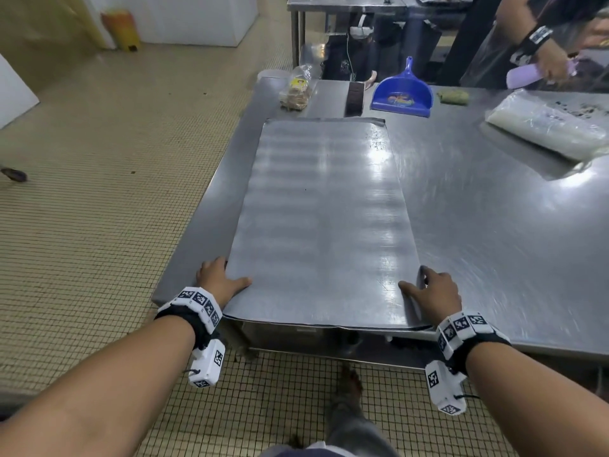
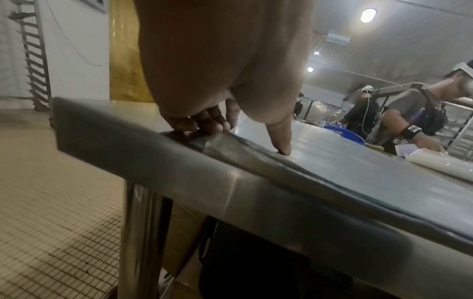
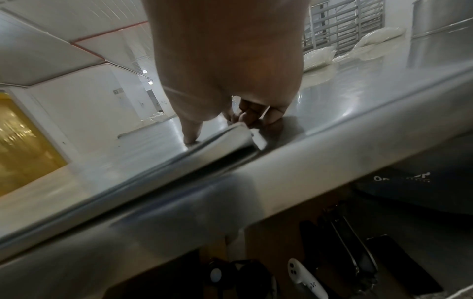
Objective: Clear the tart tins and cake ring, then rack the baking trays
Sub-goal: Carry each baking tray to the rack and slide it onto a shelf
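Note:
A large flat metal baking tray (image 1: 323, 219) lies lengthwise on the steel table (image 1: 494, 209), with its near end over the table's front edge. My left hand (image 1: 220, 278) grips the tray's near left corner, thumb (image 2: 281, 139) on top and fingers (image 2: 204, 123) curled at the side edge. My right hand (image 1: 431, 291) grips the near right corner the same way. In the right wrist view that corner of the tray (image 3: 222, 141) is raised a little off the table. No tart tins or cake ring are in view.
At the table's far end lie a blue dustpan (image 1: 402, 90), a dark brush (image 1: 353, 97), a bagged loaf (image 1: 296, 90) and a green cloth (image 1: 453, 96). A white plastic bag (image 1: 547, 127) lies at the right. Another person's hand (image 1: 547, 57) works there. A tall tray rack (image 2: 33, 56) stands beyond the tiled floor.

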`<state>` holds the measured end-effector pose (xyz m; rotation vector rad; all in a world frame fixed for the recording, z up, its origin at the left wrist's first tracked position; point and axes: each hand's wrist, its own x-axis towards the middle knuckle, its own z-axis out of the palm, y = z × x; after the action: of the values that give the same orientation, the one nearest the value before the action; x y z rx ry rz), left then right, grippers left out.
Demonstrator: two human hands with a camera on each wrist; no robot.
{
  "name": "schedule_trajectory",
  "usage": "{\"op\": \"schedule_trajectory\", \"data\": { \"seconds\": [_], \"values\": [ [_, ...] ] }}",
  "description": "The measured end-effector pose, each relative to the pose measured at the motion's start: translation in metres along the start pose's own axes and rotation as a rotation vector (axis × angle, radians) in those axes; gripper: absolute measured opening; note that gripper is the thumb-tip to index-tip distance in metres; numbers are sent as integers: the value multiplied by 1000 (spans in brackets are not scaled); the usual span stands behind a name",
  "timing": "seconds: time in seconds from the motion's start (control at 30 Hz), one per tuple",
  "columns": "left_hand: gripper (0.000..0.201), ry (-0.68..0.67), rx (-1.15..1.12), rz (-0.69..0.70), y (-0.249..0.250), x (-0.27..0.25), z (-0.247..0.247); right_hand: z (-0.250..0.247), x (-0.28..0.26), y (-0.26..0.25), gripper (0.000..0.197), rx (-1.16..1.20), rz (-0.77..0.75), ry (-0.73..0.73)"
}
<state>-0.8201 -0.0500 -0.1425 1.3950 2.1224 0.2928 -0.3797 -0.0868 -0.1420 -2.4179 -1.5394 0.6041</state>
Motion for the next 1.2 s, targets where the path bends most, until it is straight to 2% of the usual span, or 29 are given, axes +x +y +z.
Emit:
{"op": "schedule_trajectory", "data": {
  "seconds": [0.53,0.77,0.87,0.97,1.1,1.2],
  "values": [
    [70,48,-187,51,-35,-68,16,2,-65,18,65,-25,-14,-40],
    [87,44,-358,-2,-55,-89,20,2,-95,32,70,2,-28,-55],
    [93,-30,-408,-15,-65,-93,17,3,-102,38,81,77,-4,-89],
    [104,-130,-322,-23,-67,-94,8,-2,-104,42,93,151,40,-145],
    [111,-293,-248,-33,-66,-94,-3,-14,-106,40,92,109,100,-267],
    [123,-414,-76,6,-63,-93,-12,-18,-101,37,91,0,118,-362]
  ]
}}
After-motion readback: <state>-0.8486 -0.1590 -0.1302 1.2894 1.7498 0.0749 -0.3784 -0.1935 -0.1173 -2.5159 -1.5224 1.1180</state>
